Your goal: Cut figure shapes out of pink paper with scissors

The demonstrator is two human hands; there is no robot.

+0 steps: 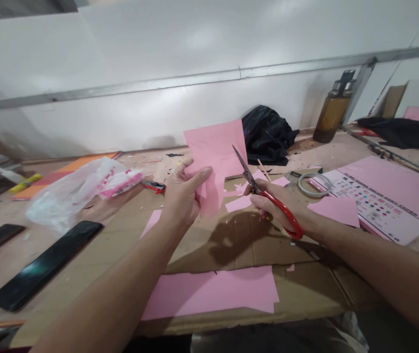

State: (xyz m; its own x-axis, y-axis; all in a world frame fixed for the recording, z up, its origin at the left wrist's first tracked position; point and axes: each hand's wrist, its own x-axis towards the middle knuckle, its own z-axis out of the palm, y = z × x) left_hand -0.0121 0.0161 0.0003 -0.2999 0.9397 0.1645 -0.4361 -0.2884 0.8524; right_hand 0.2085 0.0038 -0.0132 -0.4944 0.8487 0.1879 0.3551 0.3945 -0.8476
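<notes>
My left hand (185, 189) pinches a sheet of pink paper (216, 152) between thumb and fingers, holding it up above the cardboard. Red-handled scissors (288, 218) are in my right hand (268, 198), their blades parted and pointing up and left at the paper's right edge. Whether the blades touch the paper I cannot tell. Small pink scraps (238, 203) lie on the cardboard (202, 252) below and between my hands. Nearer to me rests a wider piece of pink paper (209, 294).
Left are a phone (45, 264), a plastic bag (80, 193) and a red cutter (154, 186). Behind my hands sits black cloth (268, 135); an amber bottle (333, 110) stands at the back right. A tape roll (314, 185) lies beside a pink paper pack (389, 211).
</notes>
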